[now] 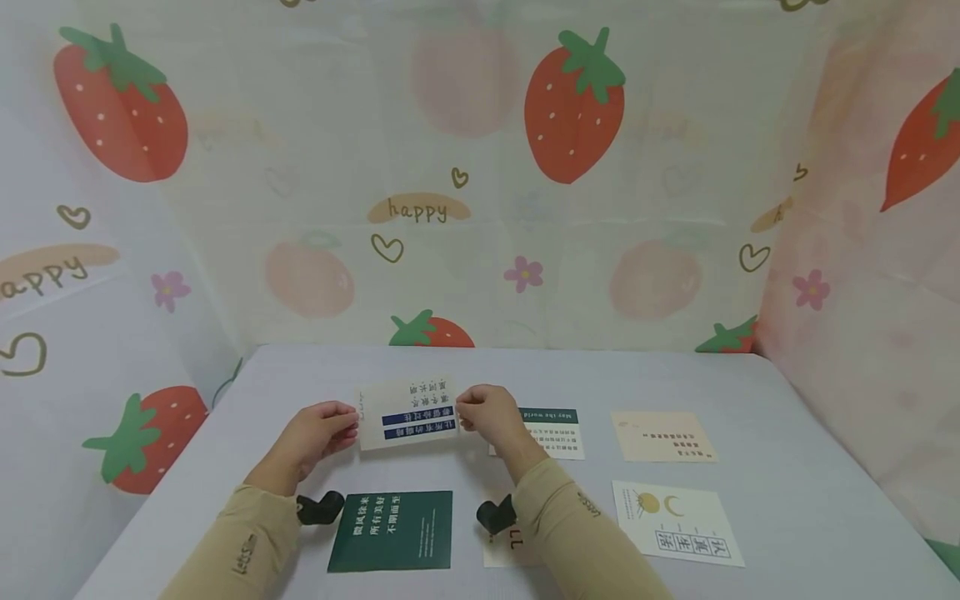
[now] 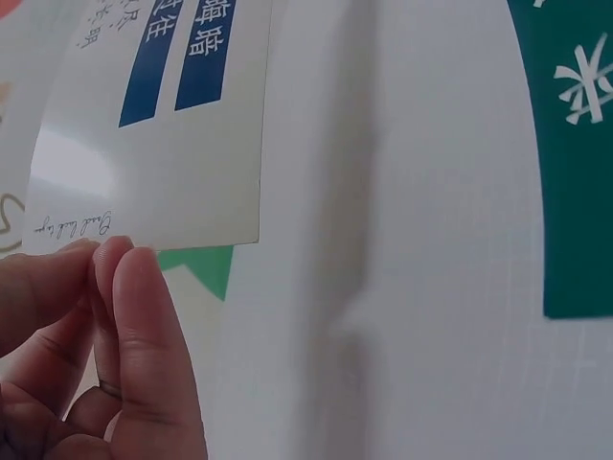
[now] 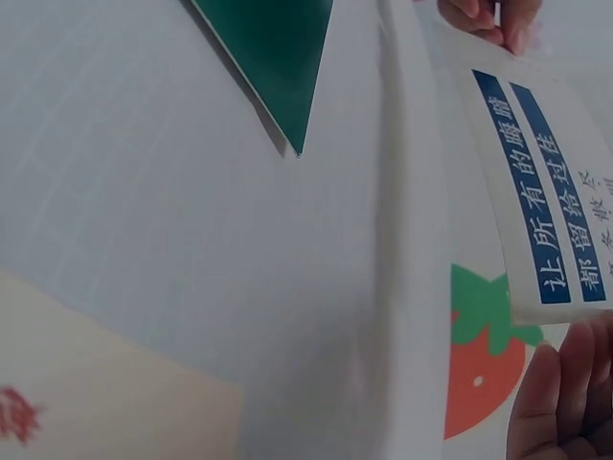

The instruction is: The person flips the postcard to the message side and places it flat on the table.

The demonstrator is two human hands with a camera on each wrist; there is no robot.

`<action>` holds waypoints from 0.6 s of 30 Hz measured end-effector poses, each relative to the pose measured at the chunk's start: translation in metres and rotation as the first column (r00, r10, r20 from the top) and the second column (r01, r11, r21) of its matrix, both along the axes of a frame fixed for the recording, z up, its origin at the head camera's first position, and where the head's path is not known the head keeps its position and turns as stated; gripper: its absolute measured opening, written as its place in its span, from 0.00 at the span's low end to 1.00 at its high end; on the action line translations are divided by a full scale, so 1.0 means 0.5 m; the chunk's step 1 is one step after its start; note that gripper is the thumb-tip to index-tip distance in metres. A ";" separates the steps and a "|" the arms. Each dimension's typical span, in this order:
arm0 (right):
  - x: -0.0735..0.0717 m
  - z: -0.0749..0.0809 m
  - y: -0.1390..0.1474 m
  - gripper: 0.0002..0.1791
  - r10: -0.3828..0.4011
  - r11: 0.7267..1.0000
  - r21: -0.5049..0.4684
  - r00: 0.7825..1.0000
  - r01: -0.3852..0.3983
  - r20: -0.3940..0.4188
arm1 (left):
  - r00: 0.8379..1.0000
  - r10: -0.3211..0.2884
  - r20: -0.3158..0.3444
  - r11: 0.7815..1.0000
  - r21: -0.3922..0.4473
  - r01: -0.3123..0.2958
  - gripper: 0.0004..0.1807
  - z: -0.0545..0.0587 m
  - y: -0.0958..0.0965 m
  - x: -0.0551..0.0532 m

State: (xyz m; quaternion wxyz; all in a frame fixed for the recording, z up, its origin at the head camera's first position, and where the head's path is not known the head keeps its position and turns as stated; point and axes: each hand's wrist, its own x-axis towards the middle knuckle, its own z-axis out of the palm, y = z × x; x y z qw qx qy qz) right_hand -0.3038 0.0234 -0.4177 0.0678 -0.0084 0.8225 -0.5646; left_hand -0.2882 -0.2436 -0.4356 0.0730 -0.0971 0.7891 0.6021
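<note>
A white postcard (image 1: 408, 414) with dark blue bands and lines of characters is held up off the table, tilted toward the head camera. At its left short edge the left hand (image 1: 311, 437) pinches it between thumb and fingertips; small handwriting-like script lies by that grip in the left wrist view. The opposite edge is pinched by the right hand (image 1: 495, 421), whose fingers appear at the right border of the right wrist view. Below the held postcard lies a dark green card (image 1: 390, 531) with white characters. Partly behind the right hand is a white card with a green band (image 1: 558, 442).
On the white-covered table (image 1: 802, 500) lie a cream card (image 1: 663, 436) with red characters and a white card (image 1: 678, 521) with a sun and moon. Another card (image 1: 498, 556) is mostly hidden under the right forearm. Strawberry-print cloth (image 1: 480, 275) walls the table in.
</note>
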 end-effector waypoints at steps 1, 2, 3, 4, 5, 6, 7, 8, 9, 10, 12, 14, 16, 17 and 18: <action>0.000 -0.001 0.000 0.05 0.005 1.000 -0.004 1.000 -0.005 0.000 | 1.000 0.003 0.006 1.000 0.002 -0.003 0.14 0.000 0.000 0.000; 0.000 -0.002 0.001 0.05 0.009 1.000 -0.011 1.000 -0.009 0.002 | 1.000 0.001 0.009 1.000 0.004 -0.001 0.14 -0.001 0.001 0.001; 0.000 -0.002 0.001 0.05 0.013 1.000 -0.017 1.000 -0.013 0.002 | 1.000 0.007 0.016 1.000 0.012 -0.007 0.13 -0.002 0.001 0.000; 0.000 -0.003 0.001 0.05 0.017 0.999 -0.027 1.000 -0.017 0.003 | 1.000 0.002 0.016 1.000 0.017 -0.003 0.13 -0.002 0.001 0.000; -0.001 -0.004 0.001 0.05 0.021 0.999 -0.038 1.000 -0.021 0.005 | 1.000 0.003 0.018 1.000 0.022 -0.004 0.13 -0.004 0.001 0.000; -0.001 -0.005 0.001 0.05 0.025 0.999 -0.046 1.000 -0.024 0.008 | 1.000 0.001 0.018 1.000 0.026 -0.001 0.13 -0.004 0.001 -0.001; -0.002 -0.006 0.001 0.04 0.028 0.998 -0.055 1.000 -0.027 0.008 | 1.000 0.003 0.019 0.999 0.034 -0.004 0.13 -0.005 0.000 -0.002; -0.002 -0.007 0.001 0.04 0.029 0.997 -0.066 1.000 -0.028 0.010 | 1.000 0.001 0.018 0.999 0.039 -0.002 0.14 -0.005 -0.001 -0.003; -0.003 -0.007 0.000 0.04 0.030 0.997 -0.075 0.999 -0.029 0.012 | 1.000 0.002 0.018 0.999 0.044 -0.003 0.14 -0.006 -0.001 -0.004; -0.003 -0.007 0.000 0.04 0.032 0.996 -0.080 0.999 -0.031 0.016 | 1.000 0.000 0.016 0.999 0.046 -0.001 0.14 -0.006 -0.002 -0.004; -0.004 -0.007 -0.001 0.04 0.036 0.996 -0.088 0.999 -0.034 0.019 | 1.000 0.006 0.019 0.998 0.057 -0.007 0.14 -0.006 -0.004 -0.005; -0.004 -0.006 -0.001 0.04 0.037 0.995 -0.097 0.999 -0.035 0.025 | 1.000 0.004 0.019 0.998 0.069 -0.005 0.15 -0.006 -0.005 -0.006; -0.004 -0.007 -0.001 0.04 0.040 0.995 -0.093 0.999 -0.037 0.026 | 1.000 0.001 0.022 0.997 0.080 -0.003 0.15 -0.006 -0.006 -0.007; -0.004 -0.007 -0.001 0.04 0.041 0.995 -0.093 0.999 -0.038 0.024 | 1.000 0.002 0.023 0.996 0.086 -0.003 0.15 -0.007 -0.006 -0.007; -0.004 -0.007 0.000 0.04 0.042 0.995 -0.092 0.999 -0.039 0.024 | 1.000 0.000 0.025 0.996 0.089 -0.002 0.15 -0.007 -0.006 -0.007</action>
